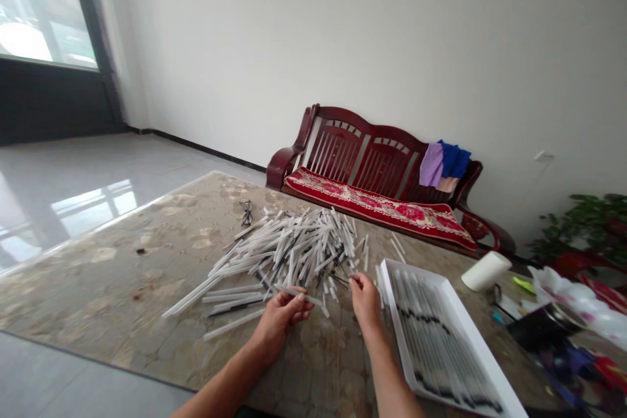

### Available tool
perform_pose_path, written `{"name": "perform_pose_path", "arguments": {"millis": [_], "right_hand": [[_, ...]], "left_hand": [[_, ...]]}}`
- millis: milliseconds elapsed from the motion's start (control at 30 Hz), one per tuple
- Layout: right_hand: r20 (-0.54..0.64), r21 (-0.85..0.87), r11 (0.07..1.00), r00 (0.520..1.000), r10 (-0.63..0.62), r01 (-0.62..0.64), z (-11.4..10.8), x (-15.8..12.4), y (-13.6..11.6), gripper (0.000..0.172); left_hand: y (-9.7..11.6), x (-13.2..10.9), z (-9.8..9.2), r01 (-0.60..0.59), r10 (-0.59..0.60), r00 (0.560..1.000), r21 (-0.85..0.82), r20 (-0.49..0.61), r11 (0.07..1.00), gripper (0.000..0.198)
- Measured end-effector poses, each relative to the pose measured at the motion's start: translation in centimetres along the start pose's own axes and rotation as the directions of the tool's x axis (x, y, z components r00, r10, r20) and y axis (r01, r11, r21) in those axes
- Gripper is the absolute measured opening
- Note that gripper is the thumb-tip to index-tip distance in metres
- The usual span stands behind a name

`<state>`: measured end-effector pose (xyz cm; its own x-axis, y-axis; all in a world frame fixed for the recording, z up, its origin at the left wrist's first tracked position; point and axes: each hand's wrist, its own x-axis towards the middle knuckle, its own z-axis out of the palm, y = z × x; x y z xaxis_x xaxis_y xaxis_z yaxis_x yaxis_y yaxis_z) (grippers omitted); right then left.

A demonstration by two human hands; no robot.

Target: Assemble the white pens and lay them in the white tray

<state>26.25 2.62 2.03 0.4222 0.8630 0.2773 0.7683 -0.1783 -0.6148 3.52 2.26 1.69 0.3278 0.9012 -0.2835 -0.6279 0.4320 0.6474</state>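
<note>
My left hand [284, 315] is closed around a slim whitish plastic tube [317, 303], which points to the right. A little to its right, my right hand [365, 299] has its fingers pinched together at the edge of the pile. What sits in that pinch is too small to make out; thin dark sticks lie close to the fingertips. Beyond both hands spreads a loose pile of whitish tubes [298, 241] with some dark pieces among them. Beside my right forearm stands a white box [482, 334], holding rows of clear tubes with black parts [431, 330].
The patterned table [122, 300] carries black-framed glasses [247, 212] behind the pile. Right of the box are a white paper roll [486, 271], a dark cup [546, 325] and a plastic bag [582, 300]. A wooden bench [362, 157] stands behind.
</note>
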Motion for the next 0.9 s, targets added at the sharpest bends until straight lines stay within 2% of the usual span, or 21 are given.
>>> {"name": "perform_pose_path", "arguments": {"millis": [67,200,333,467,600,667,733,800,833,900], "right_hand": [[0.070,-0.143,0.988,0.996,-0.051,0.061,0.6,1.5,-1.0,0.027],[0.171,-0.245,0.962,0.982,-0.079,0.120,2.0,3.4,-2.6,0.018],[0.245,-0.313,0.937,0.966,-0.079,0.156,2.8,4.0,-3.0,0.011],[0.258,-0.311,0.936,0.962,-0.087,0.168,2.6,3.9,-3.4,0.012],[0.210,-0.242,0.959,0.973,-0.100,0.151,1.7,3.1,-3.9,0.015],[0.180,-0.121,0.986,0.979,-0.095,0.118,1.2,1.9,-4.2,0.018],[0.161,0.187,0.982,0.986,-0.047,0.016,0.8,0.1,-4.6,0.023],[0.172,0.551,0.824,0.984,0.043,-0.132,0.6,-2.3,-5.1,0.032],[0.184,0.665,0.722,0.979,0.089,-0.191,0.6,-3.5,-5.4,0.035],[0.213,0.770,0.578,0.962,0.168,-0.271,0.6,-5.5,-6.1,0.039]], "left_hand": [[-0.1,-0.1,0.1,-0.019,0.019,1.000,0.022,-0.005,1.000,0.041],[-0.3,0.0,0.0,-0.047,0.049,0.998,0.047,-0.041,0.998,0.045],[-0.5,0.2,-0.2,-0.076,0.079,0.996,0.060,-0.043,0.995,0.044],[-0.6,0.3,-0.2,-0.067,0.070,0.997,0.086,-0.033,0.994,0.045],[-0.4,0.1,-0.1,-0.084,0.087,0.995,0.068,-0.048,0.994,0.046],[-0.2,0.0,-0.1,-0.097,0.100,0.993,0.050,-0.063,0.994,0.046],[0.0,-0.1,0.0,-0.105,0.108,0.991,0.043,-0.075,0.994,0.046],[0.2,-0.2,0.1,-0.110,0.113,0.990,0.041,-0.080,0.993,0.045],[0.2,-0.2,0.1,-0.109,0.112,0.990,0.036,-0.080,0.993,0.044],[0.3,-0.2,0.0,-0.106,0.107,0.991,0.021,-0.078,0.994,0.044]]}}
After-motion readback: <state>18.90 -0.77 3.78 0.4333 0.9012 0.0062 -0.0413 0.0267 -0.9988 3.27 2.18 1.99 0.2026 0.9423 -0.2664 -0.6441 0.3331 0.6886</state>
